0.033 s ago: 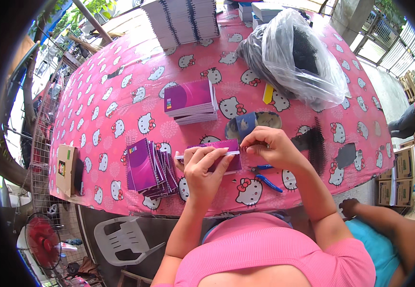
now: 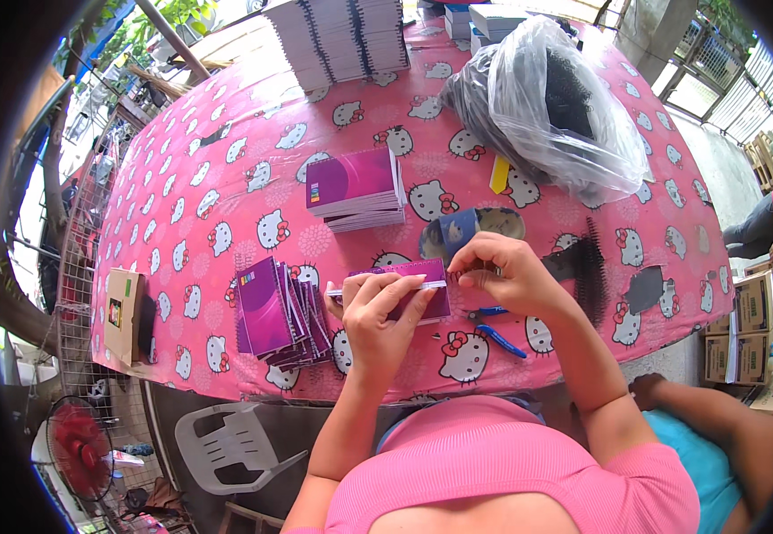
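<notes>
My left hand (image 2: 378, 307) is closed on a small purple notebook (image 2: 422, 304), pressing it down with its long side across in front of me. A row of coil binding (image 2: 418, 270) runs along its far edge. At the notebook's right end my right hand (image 2: 500, 271) is pinched, thumb against fingertips. What sits in that pinch is too small to make out. Just below lie blue-handled pliers (image 2: 500, 340). To the left is a fanned pile of purple notebooks (image 2: 271, 307), and beyond my hands a neater stack of them (image 2: 351, 187).
A clear plastic bag (image 2: 556, 116) of black coils stands at the far right. Nearer are a blue slipper-shaped thing (image 2: 458, 233), loose black coils (image 2: 589, 280) and a yellow cutter (image 2: 499, 174). Tall bound stacks (image 2: 342, 40) stand at the back. Someone's arm (image 2: 716, 405) is close on my right.
The arm of the person on my right has shifted slightly. My hands and the notebook stay in place.
</notes>
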A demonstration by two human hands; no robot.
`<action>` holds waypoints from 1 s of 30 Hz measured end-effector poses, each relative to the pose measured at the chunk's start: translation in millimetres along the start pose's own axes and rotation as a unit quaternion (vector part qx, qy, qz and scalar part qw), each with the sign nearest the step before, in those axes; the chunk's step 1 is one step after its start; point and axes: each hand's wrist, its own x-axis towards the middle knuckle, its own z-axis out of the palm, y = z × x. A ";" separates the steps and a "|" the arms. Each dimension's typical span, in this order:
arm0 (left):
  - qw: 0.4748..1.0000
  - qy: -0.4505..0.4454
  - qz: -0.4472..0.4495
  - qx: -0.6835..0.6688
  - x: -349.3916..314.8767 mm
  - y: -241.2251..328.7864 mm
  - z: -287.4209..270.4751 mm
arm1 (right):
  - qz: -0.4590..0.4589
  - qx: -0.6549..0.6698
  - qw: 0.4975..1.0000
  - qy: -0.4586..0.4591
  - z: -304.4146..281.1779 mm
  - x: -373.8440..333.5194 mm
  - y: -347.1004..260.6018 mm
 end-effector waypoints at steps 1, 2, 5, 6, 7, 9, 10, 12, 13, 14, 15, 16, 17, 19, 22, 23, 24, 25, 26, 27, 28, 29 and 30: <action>1.000 0.001 0.000 0.001 -0.6 0.1 0.0 | -0.012 -0.008 1.000 -0.007 0.0 0.5 -1.4; 1.000 0.002 0.000 0.002 -1.1 0.2 0.0 | -0.010 -0.012 1.000 -0.010 0.5 0.1 0.3; 1.000 0.002 -0.004 0.004 -0.6 -0.3 1.0 | 0.013 -0.028 0.999 -0.012 5.1 -2.4 -3.9; 1.000 0.000 -0.008 0.004 0.1 -0.9 0.9 | 0.033 -0.037 0.999 -0.009 10.0 -4.9 -12.8; 1.000 -0.003 -0.011 0.004 0.5 0.0 0.7 | 0.054 -0.046 0.997 -0.003 15.2 -7.2 -20.8; 1.000 -0.006 -0.011 0.000 -1.0 1.1 0.7 | -0.063 -0.166 0.983 0.053 25.0 -10.0 -12.1; 1.000 -0.005 -0.009 0.000 -1.9 0.1 0.4 | -0.072 -0.195 0.977 0.048 26.5 -9.8 -10.1; 1.000 -0.006 -0.006 0.000 -2.8 -1.1 -0.4 | -0.088 -0.229 0.967 0.063 30.7 -9.2 -13.6; 1.000 -0.007 -0.006 -0.001 -3.0 -1.2 0.1 | -0.094 -0.235 0.964 0.085 35.1 -7.7 -20.0; 1.000 -0.009 -0.005 -0.002 -2.7 -1.1 0.3 | -0.099 -0.240 0.960 0.107 37.4 -6.4 -23.6; 1.000 -0.008 -0.005 -0.002 -1.8 -1.1 0.2 | -0.098 -0.232 0.962 0.105 37.0 -5.3 -23.1; 1.000 -0.008 -0.006 -0.003 -1.6 -1.4 0.1 | -0.096 -0.224 0.964 0.102 36.8 -4.4 -21.3; 1.000 -0.008 -0.007 -0.004 -1.5 -1.4 0.2 | -0.094 -0.216 0.967 0.099 36.9 -3.9 -19.8; 1.000 -0.003 -0.024 -0.002 -2.0 1.1 -0.2 | -0.094 -0.241 0.958 0.123 43.6 -5.1 -19.2; 1.000 -0.006 -0.028 0.002 -2.3 2.2 -3.7 | -0.040 -0.264 0.961 0.073 41.7 -5.9 -24.9; 1.000 -0.007 -0.027 0.005 -3.7 1.8 -5.6 | -0.013 -0.269 0.962 0.040 39.3 -6.2 -26.4; 1.000 -0.006 -0.023 -0.007 -5.7 -0.5 -5.3 | -0.031 -0.237 0.970 0.044 33.4 -4.2 -21.2; 1.000 -0.007 -0.015 -0.019 -6.9 -3.1 -4.4 | -0.048 -0.205 0.976 0.051 21.3 -0.5 -12.9; 1.000 -0.006 -0.009 -0.029 -8.5 -5.6 -5.3 | -0.001 -0.153 0.988 0.016 2.7 9.0 -0.1; 1.000 -0.006 -0.010 -0.023 -8.8 -5.4 -7.3 | 0.026 -0.204 0.977 0.056 -10.8 15.9 17.0; 1.000 -0.008 -0.009 -0.023 -7.3 -2.6 -8.0 | 0.044 -0.286 0.956 0.049 -22.6 16.7 28.6; 1.000 -0.011 -0.004 -0.025 -5.0 1.0 -7.3 | 0.023 -0.345 0.937 0.046 -26.4 9.1 56.1; 0.999 -0.014 -0.007 -0.040 -2.7 2.8 -4.2 | 0.002 -0.404 0.914 0.044 -26.4 1.2 92.8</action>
